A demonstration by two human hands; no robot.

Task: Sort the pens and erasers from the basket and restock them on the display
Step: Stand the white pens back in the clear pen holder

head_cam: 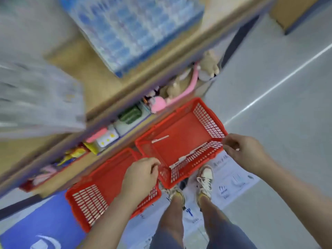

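— Two red plastic baskets with slotted sides, is that right? Where are your hands on them?

— Yes, two. My left hand (139, 174) is closed over the near corner of the upper red slotted basket (181, 139), fingers curled round the rim so it is gripped. My right hand (239, 150) is at the opposite near corner of the same basket, thumb and fingertips pinched on the rim there. So the basket hangs between my two hands, tilted, its open top towards me.

— And the second one?

— The lower red slotted basket (93, 191) sits under and to the left of my left hand, partly behind my wrist. Neither hand touches it as far as I can see.

— Any pens or erasers near your fingers?

— One thin pale stick-like thing (160, 138) lies on the floor of the held basket, beyond my left fingers and well apart from both hands. The picture is too blurred to say if it is a pen.

— And the display?

— The wooden shelf unit (100, 83) runs beyond my left hand, with a blue-and-white tiered rack (133, 31) on top and blurred coloured goods in the compartments below. My trainers (204, 178) stand under the held basket.
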